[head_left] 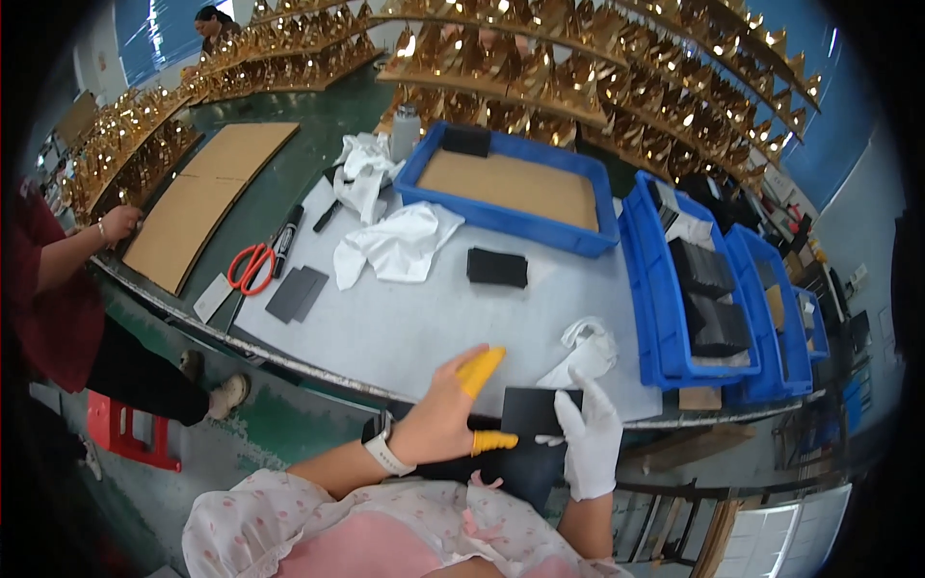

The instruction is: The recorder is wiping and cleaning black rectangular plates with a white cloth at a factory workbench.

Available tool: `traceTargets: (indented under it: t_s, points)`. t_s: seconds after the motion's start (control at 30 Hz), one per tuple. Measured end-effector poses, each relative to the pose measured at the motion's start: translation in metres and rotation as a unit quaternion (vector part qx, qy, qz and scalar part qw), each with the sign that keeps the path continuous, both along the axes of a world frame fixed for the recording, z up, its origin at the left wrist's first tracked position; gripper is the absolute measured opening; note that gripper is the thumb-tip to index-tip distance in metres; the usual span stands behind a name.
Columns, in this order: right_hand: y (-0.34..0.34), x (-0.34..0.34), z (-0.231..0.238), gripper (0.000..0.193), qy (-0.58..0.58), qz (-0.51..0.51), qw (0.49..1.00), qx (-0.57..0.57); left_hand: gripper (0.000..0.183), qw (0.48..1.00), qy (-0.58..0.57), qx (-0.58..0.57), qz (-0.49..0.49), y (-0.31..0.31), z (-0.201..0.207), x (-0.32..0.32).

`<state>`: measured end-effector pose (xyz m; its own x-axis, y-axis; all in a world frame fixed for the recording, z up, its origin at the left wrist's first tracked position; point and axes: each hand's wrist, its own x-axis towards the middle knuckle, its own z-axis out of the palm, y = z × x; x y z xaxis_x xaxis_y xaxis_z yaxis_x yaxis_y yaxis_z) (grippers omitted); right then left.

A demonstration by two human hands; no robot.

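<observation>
While the black card (529, 410) sits at the near edge of the grey surface (414, 328), about six o'clock in the view, both hands have it: the left hand (445, 414), bare but for yellow finger cots, pinches its left edge, thumb and fingers closed on it, and the right hand (590, 433), in a white glove, clamps the right edge in its grip. The card looks thin, flat and light, stiff enough to hold its shape yet likely to crease if bent, and its dark face would probably show marks; the edges seem the safest place to hold it.

At twelve o'clock a shallow blue tray (508, 183) holds a brown board lying flat and a small black block in its far left corner. At three o'clock a deeper blue bin (674, 289) carries stacks of black pieces, with more blue bins beyond. A black pad (497, 267) lies at the centre, white cloths (395, 243) at eleven o'clock, and red scissors (252, 267) at nine.
</observation>
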<state>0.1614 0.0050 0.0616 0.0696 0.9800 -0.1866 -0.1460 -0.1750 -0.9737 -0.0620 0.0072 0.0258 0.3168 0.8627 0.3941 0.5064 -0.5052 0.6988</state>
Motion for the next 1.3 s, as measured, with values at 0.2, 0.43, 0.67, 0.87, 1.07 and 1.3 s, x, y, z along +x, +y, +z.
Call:
traceTargets:
  t_s: [0.2, 0.43, 0.67, 0.87, 1.07, 1.3]
  points:
    - [0.004, -0.001, 0.003, 0.054, -0.081, -0.003, 0.996, 0.027, 0.076, 0.997, -0.012, 0.081, -0.010, 0.008, -0.012, -0.006]
    - [0.022, 0.048, -0.015, 0.038, -0.082, -0.236, 0.958, 0.140, 0.079, 0.996, -0.052, 0.067, -0.007, 0.008, -0.021, -0.010]
    - [0.018, 0.044, -0.024, 0.037, -0.080, -0.226, 0.963, 0.121, 0.081, 0.996, -0.066, 0.058, -0.025, 0.006, -0.025, -0.010]
    - [0.022, 0.039, -0.030, 0.037, -0.071, -0.208, 0.969, 0.112, 0.080, 0.997, -0.060, 0.054, -0.019, 0.007, -0.028, -0.013]
    - [0.027, 0.039, -0.042, 0.036, -0.067, -0.205, 0.971, 0.106, 0.078, 0.999, -0.036, 0.037, 0.002, 0.010, -0.034, -0.013]
    - [0.035, 0.026, -0.051, 0.038, -0.113, -0.207, 0.967, 0.092, 0.079, 0.980, 0.050, 0.129, 0.144, 0.007, -0.051, -0.045]
